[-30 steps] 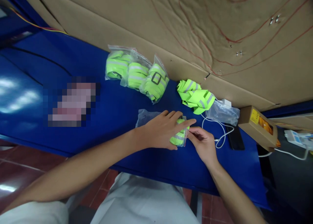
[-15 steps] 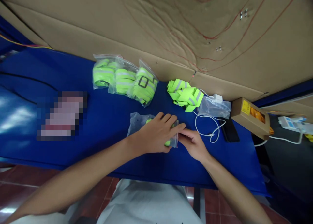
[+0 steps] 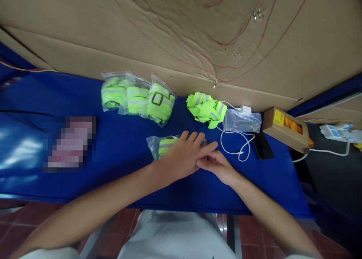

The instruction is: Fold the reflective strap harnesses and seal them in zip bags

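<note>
Under clasping L hand [image 3: 183, 153]: bagged strap [image 3: 166, 146], R hand [image 3: 219, 166] half-curled at end, grip unclear.

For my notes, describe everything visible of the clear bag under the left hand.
The clear bag is of thin, wrinkled-looking plastic and lies on the blue tabletop with a yellow-green, grey-striped strap inside. Its loose left end shows past the strap. The left hand covers most of its middle; the right hand is at its other end. Any seal there is hidden.

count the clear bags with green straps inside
4: left bag, middle bag and right bag in a row by the cardboard, and a fourth bag partly under the left hand; more may be hidden.
</note>
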### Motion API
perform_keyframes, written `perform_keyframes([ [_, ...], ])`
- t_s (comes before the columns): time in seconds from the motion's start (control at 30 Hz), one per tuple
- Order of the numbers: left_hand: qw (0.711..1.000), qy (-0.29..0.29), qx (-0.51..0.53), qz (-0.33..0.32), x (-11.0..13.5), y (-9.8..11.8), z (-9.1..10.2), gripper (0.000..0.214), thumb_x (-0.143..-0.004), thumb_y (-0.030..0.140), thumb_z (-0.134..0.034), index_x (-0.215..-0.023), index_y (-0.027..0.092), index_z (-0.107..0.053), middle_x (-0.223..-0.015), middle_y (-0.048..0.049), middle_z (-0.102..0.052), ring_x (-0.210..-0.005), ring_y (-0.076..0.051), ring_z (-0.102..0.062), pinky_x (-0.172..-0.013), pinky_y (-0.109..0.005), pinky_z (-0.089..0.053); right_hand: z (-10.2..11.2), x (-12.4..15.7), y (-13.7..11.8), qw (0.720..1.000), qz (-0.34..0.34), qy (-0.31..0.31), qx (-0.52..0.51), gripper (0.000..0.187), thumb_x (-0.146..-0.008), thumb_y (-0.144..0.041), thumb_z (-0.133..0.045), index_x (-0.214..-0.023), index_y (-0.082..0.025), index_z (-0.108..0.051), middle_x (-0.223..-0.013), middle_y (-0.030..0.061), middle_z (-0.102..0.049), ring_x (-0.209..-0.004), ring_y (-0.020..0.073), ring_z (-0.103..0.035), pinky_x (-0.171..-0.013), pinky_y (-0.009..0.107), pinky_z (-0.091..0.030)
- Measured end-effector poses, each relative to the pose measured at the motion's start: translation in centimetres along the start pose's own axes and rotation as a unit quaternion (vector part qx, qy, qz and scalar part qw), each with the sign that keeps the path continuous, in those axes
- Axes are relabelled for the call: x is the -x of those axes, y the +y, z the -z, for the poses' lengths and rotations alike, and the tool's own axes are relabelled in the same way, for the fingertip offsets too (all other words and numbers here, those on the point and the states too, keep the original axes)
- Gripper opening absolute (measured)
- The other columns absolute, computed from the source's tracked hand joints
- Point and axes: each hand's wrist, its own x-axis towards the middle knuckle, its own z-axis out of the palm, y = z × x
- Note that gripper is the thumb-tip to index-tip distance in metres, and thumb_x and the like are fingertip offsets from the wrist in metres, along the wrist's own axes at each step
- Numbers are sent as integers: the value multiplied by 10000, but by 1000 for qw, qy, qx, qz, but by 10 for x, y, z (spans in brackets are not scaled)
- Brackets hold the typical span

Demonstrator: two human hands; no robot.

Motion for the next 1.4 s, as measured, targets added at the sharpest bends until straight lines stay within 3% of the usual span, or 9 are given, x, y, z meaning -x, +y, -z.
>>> perform_keyframes([
  [0.2, 998, -2, 64, 23, 14, -12, -4, 1157, -740, 568, -860, -1644, 282, -197, -1592, -217, -407, -1425, -411, -441, -1163, -610, -298, 7, -5, 3, 998, -21, 44, -24, 375, -855, -543, -782, -972, -187, -797, -977, 46, -778, -936, 222, -732, -966, 418, -575],
  [0.53, 999, -24, 21, 12, 15, -1, -8, 848, -805, 377, -801, -1552, 257, -418, -1259, -171, -612, -1135, -395, -593, -1034, -604, -425, 0, -4, -1, 984, -101, 29, -141, 397, -718, -479, -874, -934, -159, -784, -891, 74, -794, -895, 259, -772, -938, 467, -601],
  [0.7, 999, -4, 32, 23, 18, 8, -5, 917, -825, 410, -823, -1598, 297, -343, -1329, -168, -599, -1186, -388, -581, -1077, -619, -384, -3, -2, -1, 994, -71, 33, -77, 265, -800, -406, -811, -941, -185, -772, -913, 34, -780, -949, 242, -738, -958, 414, -567],
  [0.83, 988, -47, 130, 67, 27, -5, 11, 1021, -803, 612, -795, -1628, 309, -276, -1416, -162, -586, -1225, -395, -599, -1022, -566, -438, -2, 4, -5, 988, 51, -15, 148, 246, -1016, -351, -582, -1073, -189, -759, -1058, 39, -782, -1010, 207, -719, -911, 332, -541],
  [0.93, 942, -145, 275, 125, 26, -31, 16, 958, -835, 716, -690, -1612, 299, -316, -1312, -123, -670, -1107, -343, -678, -917, -455, -501, 0, 7, -10, 963, 105, -57, 241, 259, -1050, -319, -534, -1126, -200, -753, -1057, 36, -797, -943, 181, -737, -814, 284, -532],
  [1.03, 857, -200, 449, 158, 23, -55, 6, 842, -805, 729, -700, -1465, 238, -518, -1078, -62, -736, -937, -255, -701, -759, -317, -507, 1, 8, -12, 926, 140, -25, 350, 244, -1055, -302, -532, -1062, -202, -755, -941, 36, -789, -846, 178, -721, -771, 302, -482],
  [1.13, 802, -194, 545, 150, 24, -66, -10, 554, -824, 635, -721, -1127, 172, -689, -873, -13, -693, -780, -179, -638, -638, -248, -437, 2, 9, -13, 900, 173, -1, 401, 204, -1043, -328, -571, -1031, -210, -738, -908, 34, -770, -835, 186, -705, -802, 332, -452],
  [1.23, 745, -182, 624, 150, 26, -68, -17, 391, -820, 523, -759, -904, 152, -668, -778, 8, -642, -692, -138, -570, -610, -232, -401, 2, 11, -16, 909, 182, 29, 374, 163, -1013, -377, -629, -1018, -234, -708, -957, 41, -749, -877, 196, -689, -840, 346, -472],
  [1.4, 673, -115, 717, 144, 28, -69, -11, 310, -815, 371, -800, -915, 172, -585, -926, -19, -703, -825, -157, -642, -722, -248, -472, 7, 10, -16, 934, 103, 59, 336, 402, -896, -422, -771, -1225, -241, -626, -1126, 79, -698, -976, 218, -657, -852, 342, -510],
])
